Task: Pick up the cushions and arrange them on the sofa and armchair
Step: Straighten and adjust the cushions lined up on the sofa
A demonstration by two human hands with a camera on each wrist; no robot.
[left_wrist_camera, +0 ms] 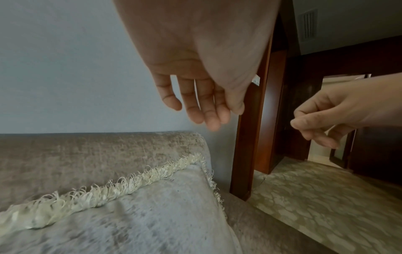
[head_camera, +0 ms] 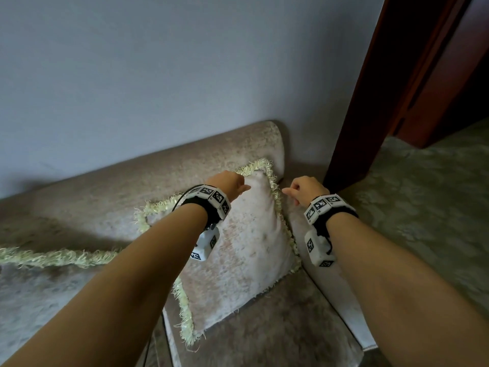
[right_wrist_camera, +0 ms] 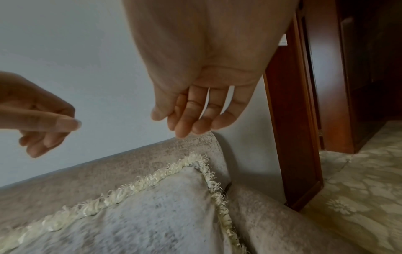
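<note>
Pale grey square fabric cushion (head_camera: 238,250) with cream fringe leans in the beige sofa's (head_camera: 79,207) corner.
Left hand (head_camera: 227,185) and right hand (head_camera: 304,190) hover above it, fingers loosely curled, holding nothing.

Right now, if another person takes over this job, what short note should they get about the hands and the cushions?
Left hand: holds nothing, fingers loosely curled above the fringed cushion.
Right hand: holds nothing, beside the cushion's top corner.
The cushion stands propped in the sofa corner, against backrest and armrest.
A second fringed cushion lies further left on the seat.
Done: corner cushion looks placed.
Left: check the others; armchair is out of view.
</note>
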